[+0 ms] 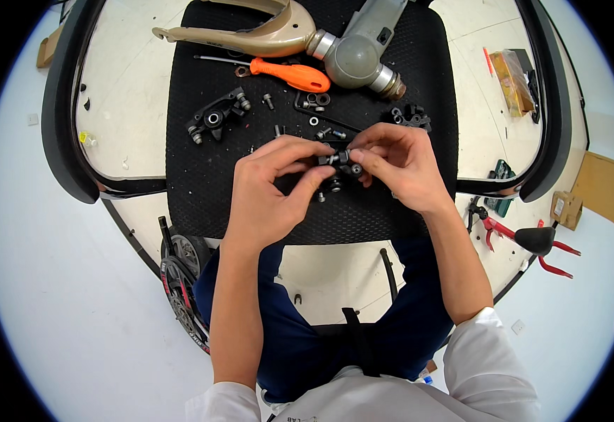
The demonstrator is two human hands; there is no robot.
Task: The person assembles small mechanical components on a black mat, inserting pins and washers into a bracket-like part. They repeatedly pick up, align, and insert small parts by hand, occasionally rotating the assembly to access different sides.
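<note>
A small black metal assembly with silver bolts, which looks like a disc brake caliper part (340, 163), is held between both hands over the black chair seat (250, 218). My left hand (273, 179) pinches its left end with thumb and forefinger. On its other end, my right hand (400, 163) closes thumb and fingers. Fingertips hide some of the part. Just beyond them lie small bolts (331, 133), a silver washer (313, 122) and a black hex key (324, 118). One black caliper-like part (213, 118) rests farther left, and another black part (411, 117) is right of the hex key.
An orange-handled screwdriver (289, 74) lies in front of a beige fork (279, 35) joined to a grey frame tube (356, 60) at the seat's far side. Black armrests (67, 105) flank the seat. A red stand-like tool (500, 228) and cardboard box (566, 210) are at right.
</note>
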